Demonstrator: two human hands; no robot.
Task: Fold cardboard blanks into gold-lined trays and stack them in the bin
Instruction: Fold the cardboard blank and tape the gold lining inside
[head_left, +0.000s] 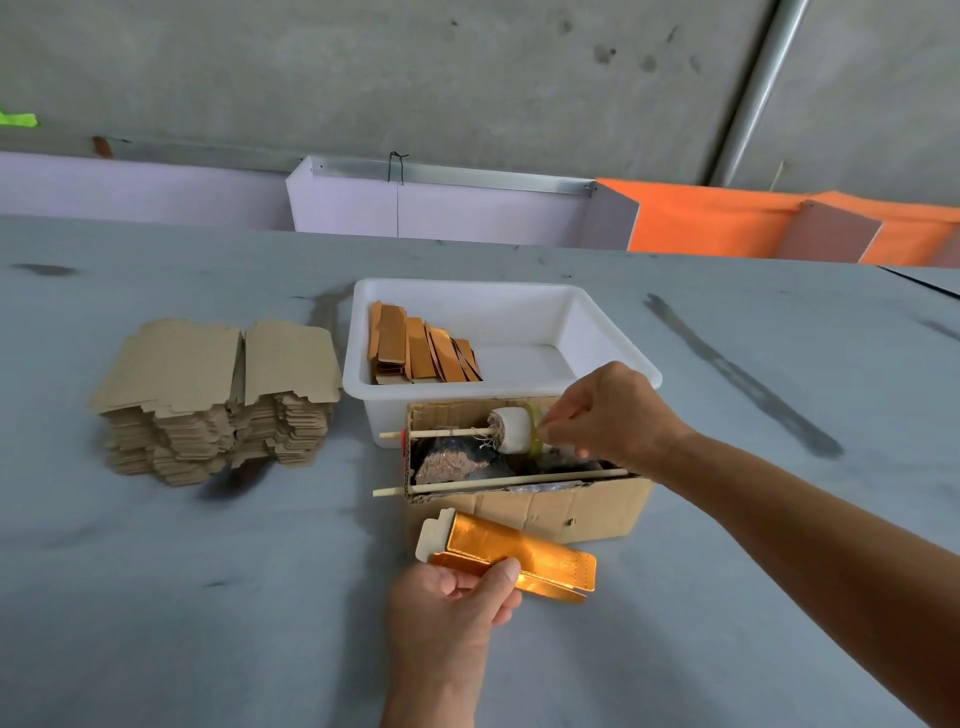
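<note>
With several folded trays (426, 345) already in the bin (613, 332) and a tall stack of blanks (218, 400) left, the left hand (447, 618) pinches a half-folded tray (519, 556) while the right hand's (613, 410) fingers close on the tape roller (514, 430).

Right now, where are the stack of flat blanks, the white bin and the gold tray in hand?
stack of flat blanks (218, 364), head view, on the top sheet's brown face.
white bin (602, 317), head view, on the bare inner right wall.
gold tray (519, 551), head view, on the gold lining, right of the thumb.
</note>
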